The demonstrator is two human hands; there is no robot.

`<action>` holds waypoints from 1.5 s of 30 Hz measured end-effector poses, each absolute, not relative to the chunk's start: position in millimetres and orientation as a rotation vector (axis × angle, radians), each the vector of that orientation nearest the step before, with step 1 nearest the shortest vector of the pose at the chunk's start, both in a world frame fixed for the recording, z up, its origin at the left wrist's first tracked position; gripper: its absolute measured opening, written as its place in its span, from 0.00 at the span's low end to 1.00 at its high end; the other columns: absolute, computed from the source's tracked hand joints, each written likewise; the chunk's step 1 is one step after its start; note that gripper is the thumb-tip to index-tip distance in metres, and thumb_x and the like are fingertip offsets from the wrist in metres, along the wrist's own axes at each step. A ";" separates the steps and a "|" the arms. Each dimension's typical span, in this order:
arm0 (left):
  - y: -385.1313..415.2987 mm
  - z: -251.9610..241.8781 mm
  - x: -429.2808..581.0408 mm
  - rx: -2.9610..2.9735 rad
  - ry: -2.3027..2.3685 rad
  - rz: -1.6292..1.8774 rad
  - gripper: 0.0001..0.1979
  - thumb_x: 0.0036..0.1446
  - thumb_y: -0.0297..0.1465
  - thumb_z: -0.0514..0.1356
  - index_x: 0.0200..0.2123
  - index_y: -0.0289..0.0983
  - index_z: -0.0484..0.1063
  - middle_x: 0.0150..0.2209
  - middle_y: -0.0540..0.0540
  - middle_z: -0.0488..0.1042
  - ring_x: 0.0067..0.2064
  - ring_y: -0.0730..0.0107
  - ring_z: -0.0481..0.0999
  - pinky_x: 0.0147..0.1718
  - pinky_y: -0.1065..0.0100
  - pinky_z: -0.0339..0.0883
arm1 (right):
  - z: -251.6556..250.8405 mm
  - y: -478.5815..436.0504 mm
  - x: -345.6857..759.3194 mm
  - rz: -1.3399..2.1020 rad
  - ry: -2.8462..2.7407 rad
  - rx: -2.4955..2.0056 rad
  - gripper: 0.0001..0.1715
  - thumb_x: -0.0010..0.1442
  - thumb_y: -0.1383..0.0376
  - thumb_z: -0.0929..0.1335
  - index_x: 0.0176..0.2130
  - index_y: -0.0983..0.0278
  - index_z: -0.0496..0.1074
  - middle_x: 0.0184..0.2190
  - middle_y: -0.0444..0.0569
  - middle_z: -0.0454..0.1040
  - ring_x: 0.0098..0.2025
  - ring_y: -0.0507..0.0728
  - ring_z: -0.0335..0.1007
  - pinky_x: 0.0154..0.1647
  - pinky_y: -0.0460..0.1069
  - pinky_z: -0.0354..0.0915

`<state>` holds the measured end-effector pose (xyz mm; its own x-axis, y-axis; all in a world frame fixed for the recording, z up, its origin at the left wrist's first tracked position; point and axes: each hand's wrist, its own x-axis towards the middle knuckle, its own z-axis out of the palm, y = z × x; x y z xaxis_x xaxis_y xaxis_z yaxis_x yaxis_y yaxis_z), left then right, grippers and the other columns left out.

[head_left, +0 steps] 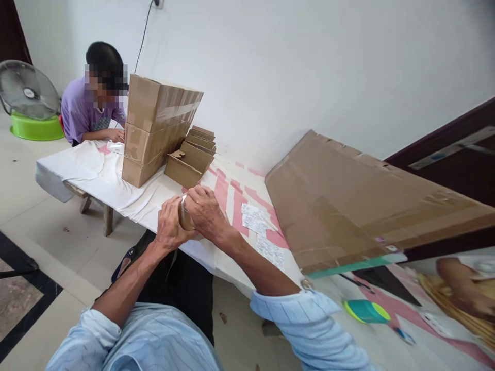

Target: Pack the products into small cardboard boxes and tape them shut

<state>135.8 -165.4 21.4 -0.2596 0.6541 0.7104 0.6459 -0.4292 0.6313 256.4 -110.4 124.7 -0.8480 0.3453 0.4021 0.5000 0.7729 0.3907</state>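
- Two hands, the left hand (169,225) and right hand (204,209), both gripping one small brown item (186,220), partly hidden by fingers, at the near edge of the cloth-covered bench (96,172)
- One block of taped, boxy cartons (142,147), three tiers high
- One open-topped cardboard box (185,169) beside it
- Two thin white sheets (253,217) with dark markings
- One broad, flat, tape-streaked cardboard panel (348,201)

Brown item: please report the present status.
Left hand, right hand: both gripping brown item. Item mostly hidden by hands. Open box just beyond, nothing visibly blocking.
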 end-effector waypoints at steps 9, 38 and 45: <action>-165.0 21.2 130.8 1.882 1.698 1.784 0.55 0.37 0.37 0.81 0.68 0.39 0.64 0.67 0.30 0.71 0.69 0.33 0.70 0.65 0.38 0.68 | 143.5 -114.1 276.7 0.108 -2.263 -0.579 0.08 0.72 0.66 0.65 0.38 0.58 0.70 0.40 0.50 0.75 0.46 0.61 0.70 0.51 0.57 0.68; -130.5 24.4 27.9 1.343 1.340 1.603 0.54 0.22 0.34 0.83 0.58 0.45 0.67 0.72 0.36 0.69 0.73 0.40 0.68 0.45 0.64 0.79 | -53.7 -62.4 561.3 0.277 -1.294 -1.622 0.07 0.55 0.58 0.66 0.31 0.58 0.72 0.33 0.49 0.80 0.39 0.60 0.74 0.46 0.54 0.70; -132.9 28.3 30.0 1.380 1.371 1.564 0.55 0.22 0.38 0.84 0.57 0.46 0.66 0.71 0.39 0.70 0.71 0.40 0.69 0.46 0.60 0.80 | -64.5 -24.3 559.4 0.296 -1.390 -1.783 0.08 0.58 0.64 0.65 0.32 0.59 0.74 0.36 0.49 0.80 0.42 0.59 0.74 0.48 0.52 0.67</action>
<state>30.0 -132.9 28.3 -0.2492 0.9232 0.2927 0.1690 -0.2561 0.9517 559.4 -24.3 -64.5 0.3584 0.8858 0.2948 0.6884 -0.0374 -0.7244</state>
